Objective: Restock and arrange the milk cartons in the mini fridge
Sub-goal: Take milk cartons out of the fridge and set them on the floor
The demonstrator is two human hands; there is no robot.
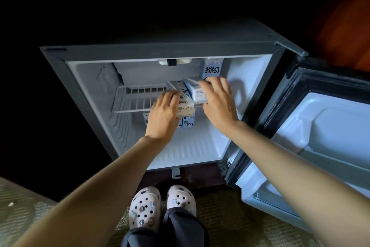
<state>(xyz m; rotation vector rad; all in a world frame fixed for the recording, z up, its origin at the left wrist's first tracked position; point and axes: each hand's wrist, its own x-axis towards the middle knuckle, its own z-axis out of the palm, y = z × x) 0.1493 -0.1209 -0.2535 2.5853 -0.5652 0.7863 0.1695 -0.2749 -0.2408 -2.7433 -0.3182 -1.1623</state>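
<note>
**Two flat cartons on the shelf, one hand on each**

We have both hands inside the mini fridge (250,90), over the right part of the wire shelf (136,98). Two milk cartons lie flat there, side by side and touching, their long axes running front to back and slanting a little to the rear left. Our left hand (164,114) rests on the left carton (185,105) from its left side, fingers (170,95) close together and only lightly bent, pressing, not wrapping. Our right hand (218,102) reaches from the right and covers the right carton (197,91): fingers (209,84) spread and curled over its top, thumb at its near end, so it grips it. Both forearms stretch forward with wrists almost straight. An upright carton (212,70) stands just behind the right hand, and the lower cartons (188,123) stand under the shelf. We judge the next move to be squaring the pair.
</note>
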